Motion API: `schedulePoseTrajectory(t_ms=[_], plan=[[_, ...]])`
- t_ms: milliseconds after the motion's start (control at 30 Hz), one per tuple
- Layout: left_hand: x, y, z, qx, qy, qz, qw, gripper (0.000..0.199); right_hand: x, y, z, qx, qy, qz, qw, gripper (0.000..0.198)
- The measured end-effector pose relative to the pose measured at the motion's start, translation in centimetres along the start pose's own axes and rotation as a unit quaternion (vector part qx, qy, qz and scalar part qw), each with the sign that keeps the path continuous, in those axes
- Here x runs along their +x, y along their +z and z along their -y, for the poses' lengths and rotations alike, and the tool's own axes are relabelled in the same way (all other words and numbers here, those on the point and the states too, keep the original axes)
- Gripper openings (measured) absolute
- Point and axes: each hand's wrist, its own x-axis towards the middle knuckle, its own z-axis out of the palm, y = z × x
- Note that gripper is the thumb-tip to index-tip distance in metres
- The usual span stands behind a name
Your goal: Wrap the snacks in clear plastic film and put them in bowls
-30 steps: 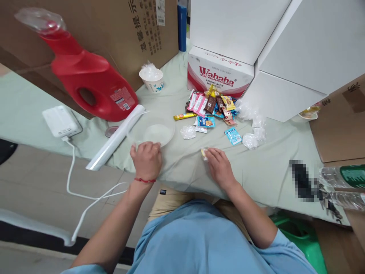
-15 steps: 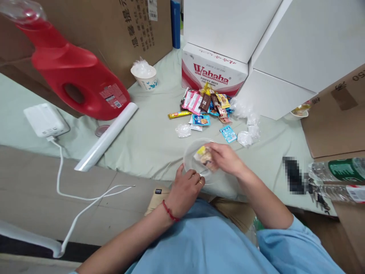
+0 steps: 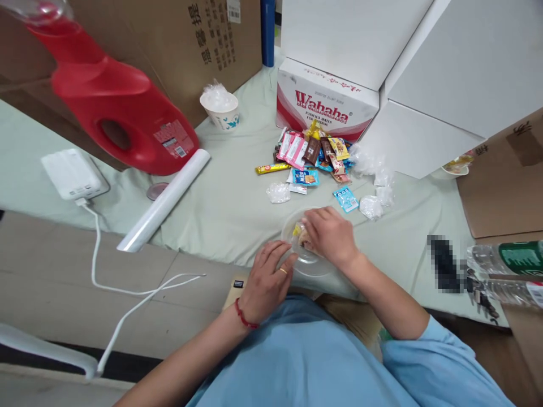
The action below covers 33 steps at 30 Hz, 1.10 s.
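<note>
A clear round plastic bowl (image 3: 313, 270) stands near the front edge of the cloth-covered surface. Inside it sits a small snack packet (image 3: 304, 239), yellow and brownish. My right hand (image 3: 333, 236) reaches over the bowl from the right, fingers bent down onto the packet, which they partly hide. At the bowl's left side lies my left hand (image 3: 271, 274), its fingers stretched out and touching or very close to the rim. Beyond the bowl are a pile of wrapped snacks (image 3: 311, 151), a light-blue packet (image 3: 346, 199) and a crumpled clear wrapper (image 3: 278, 193).
Farther back stand a Wahaha carton (image 3: 326, 104) and white boxes (image 3: 441, 73). To the left are a red jug (image 3: 127, 113), a white roll (image 3: 165, 200), a paper cup (image 3: 223, 110) and a white power bank (image 3: 74, 174) with a cable. Plastic bottles (image 3: 504, 257) lie at right.
My right hand has lowered the snack packet into the bowl and turned more palm-down over it. My left hand has shifted slightly left, its fingers straighter. The view has moved a little.
</note>
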Motion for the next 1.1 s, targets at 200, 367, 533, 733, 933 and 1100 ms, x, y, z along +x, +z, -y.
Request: schedulePoseTrajectory(t_ms=[200, 367, 533, 733, 933, 1100], plan=[[-0.1, -0.3, 1.2, 0.003, -0.042, -0.081, 0.996, 0.044, -2.1, 0.2, -5.8, 0.059, 0.126, -0.038, 0.990, 0.041], [-0.1, -0.2, 4.4, 0.046, -0.068, -0.107, 0.991, 0.038, -5.4, 1.3, -8.5, 0.286, 0.174, 0.114, 0.935, 0.030], [-0.8, 1.4, 7.5, 0.106, -0.094, -0.054, 0.988, 0.024, -10.2, -1.1, -12.6, 0.453, 0.363, 0.001, 0.815, 0.034], [-1.5, 3.4, 7.6, 0.196, -0.066, -0.067, 0.976, 0.019, -12.8, -3.9, -24.1, 0.360, 0.519, -0.242, 0.737, 0.007], [-1.4, 3.4, 7.5, 0.197, -0.051, -0.078, 0.976, 0.020, -8.9, -2.4, -31.4, 0.299, 0.614, -0.284, 0.673, 0.023], [-1.7, 3.5, 7.7, 0.191, -0.060, -0.078, 0.977, 0.021, -6.3, 0.1, -31.4, 0.308, 0.592, -0.264, 0.696, 0.021]])
